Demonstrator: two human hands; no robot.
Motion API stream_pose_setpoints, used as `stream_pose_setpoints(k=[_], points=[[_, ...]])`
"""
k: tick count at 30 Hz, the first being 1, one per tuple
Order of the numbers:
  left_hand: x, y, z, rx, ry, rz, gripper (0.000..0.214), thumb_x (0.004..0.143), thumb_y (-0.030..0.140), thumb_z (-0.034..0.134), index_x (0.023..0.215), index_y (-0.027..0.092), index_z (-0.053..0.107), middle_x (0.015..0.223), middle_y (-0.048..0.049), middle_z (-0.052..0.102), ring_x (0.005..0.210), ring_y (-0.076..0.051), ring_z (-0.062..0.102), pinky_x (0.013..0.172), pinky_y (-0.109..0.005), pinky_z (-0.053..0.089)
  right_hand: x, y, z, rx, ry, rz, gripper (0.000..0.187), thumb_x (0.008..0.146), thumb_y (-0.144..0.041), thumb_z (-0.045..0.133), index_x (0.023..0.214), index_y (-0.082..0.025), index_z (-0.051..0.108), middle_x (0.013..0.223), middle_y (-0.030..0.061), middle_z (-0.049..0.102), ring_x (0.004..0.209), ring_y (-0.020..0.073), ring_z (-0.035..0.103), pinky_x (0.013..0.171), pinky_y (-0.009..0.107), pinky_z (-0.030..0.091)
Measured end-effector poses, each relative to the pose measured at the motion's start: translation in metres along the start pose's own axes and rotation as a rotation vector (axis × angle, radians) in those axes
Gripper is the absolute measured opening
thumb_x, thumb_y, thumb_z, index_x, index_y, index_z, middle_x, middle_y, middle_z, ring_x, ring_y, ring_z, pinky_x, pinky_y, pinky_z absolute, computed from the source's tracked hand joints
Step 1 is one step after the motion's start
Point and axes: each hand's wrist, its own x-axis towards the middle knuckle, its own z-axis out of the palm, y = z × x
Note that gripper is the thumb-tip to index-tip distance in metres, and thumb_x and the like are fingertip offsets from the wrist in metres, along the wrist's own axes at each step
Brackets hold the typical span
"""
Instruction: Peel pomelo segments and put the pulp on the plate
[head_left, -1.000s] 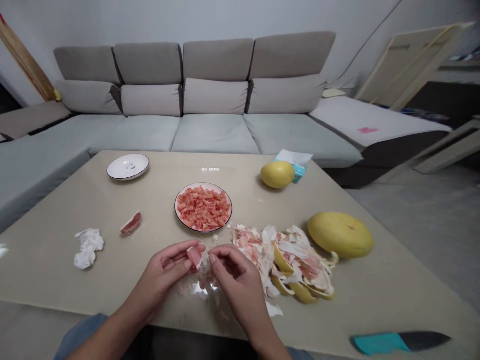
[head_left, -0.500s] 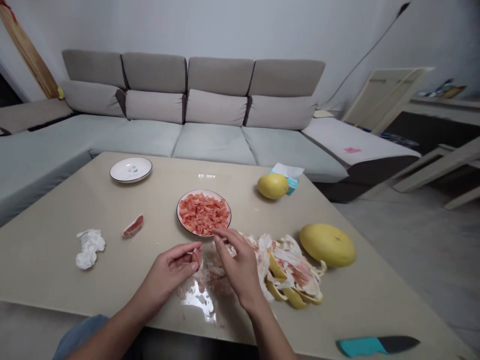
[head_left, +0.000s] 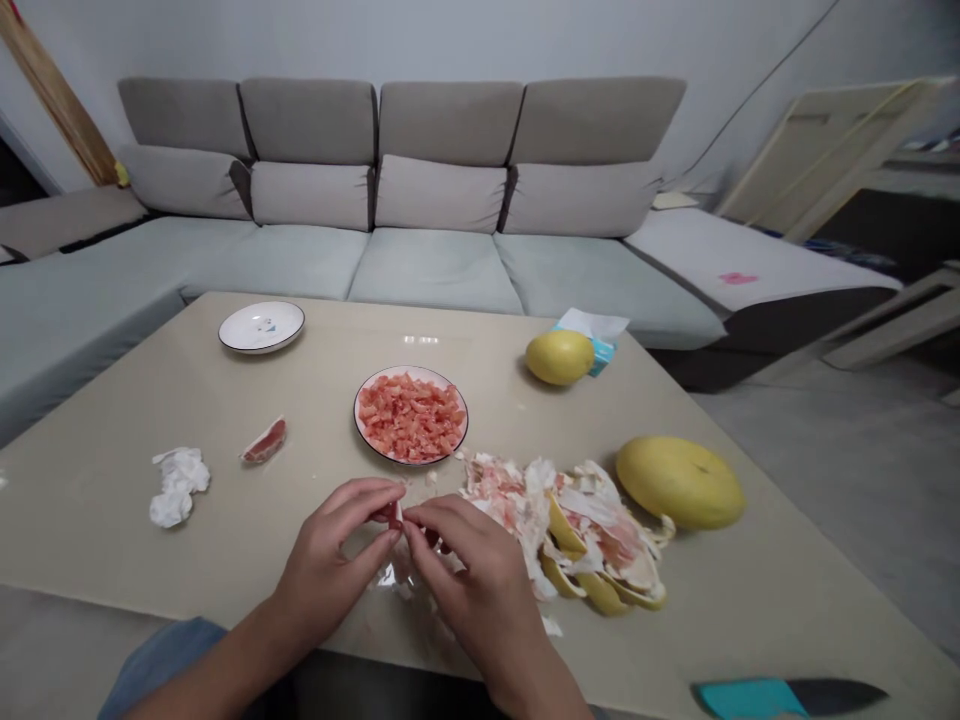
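The left hand and the right hand pinch a small pink pomelo piece between their fingertips, a light hold that spares the soft pulp, above the near bench, left of the peel heap.
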Motion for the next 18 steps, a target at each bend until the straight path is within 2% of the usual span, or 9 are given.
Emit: stream_pose_setpoints(k=[6, 11, 14, 18], points=[[-0.0018, -0.0014, 0.0009, 0.039, 0.009, 0.044, 0.033, 0.084, 0.018, 0.064, 0.115, 0.027, 0.07, 0.114, -0.0081, 0.068, 0.097, -0.021, 0.066, 0.086, -0.032, 0.054, -0.0004, -0.0009, 0.0014, -0.113, 0.018, -0.088, 0.018, 0.086, -0.01, 0.054, 0.091, -0.02, 0.068, 0.08, 0.0061, 0.071, 0.071, 0.0174, 0.065, 0.063, 0.028, 0.052], [-0.001, -0.0005, 0.0009, 0.056, 0.001, 0.046, 0.032, 0.083, 0.019, 0.065, 0.113, 0.026, 0.071, 0.112, -0.0084, 0.069, 0.092, -0.02, 0.067, 0.085, -0.032, 0.055, 0.0002, -0.002, 0.0024, -0.068, 0.009, -0.017, 0.015, 0.084, -0.009, 0.053, 0.083, -0.019, 0.065, 0.074, 0.0049, 0.066, 0.066, 0.0164, 0.061, 0.059, 0.026, 0.049], [0.0002, -0.0002, 0.0008, 0.027, -0.002, 0.003, 0.032, 0.083, 0.019, 0.065, 0.113, 0.027, 0.071, 0.112, -0.0079, 0.068, 0.096, -0.021, 0.066, 0.086, -0.032, 0.056, -0.0002, -0.0008, 0.0013, 0.022, -0.021, 0.035, 0.015, 0.085, -0.01, 0.054, 0.087, -0.019, 0.066, 0.08, 0.005, 0.067, 0.068, 0.0153, 0.063, 0.061, 0.026, 0.05], [-0.0004, -0.001, 0.0017, -0.1, -0.025, -0.088, 0.031, 0.085, 0.021, 0.063, 0.114, 0.029, 0.071, 0.115, -0.0075, 0.065, 0.101, -0.022, 0.065, 0.087, -0.033, 0.058, -0.0007, 0.0016, 0.0008, 0.056, -0.032, 0.032, 0.016, 0.087, -0.012, 0.055, 0.093, -0.021, 0.068, 0.084, 0.0055, 0.07, 0.07, 0.0153, 0.064, 0.065, 0.027, 0.053]])
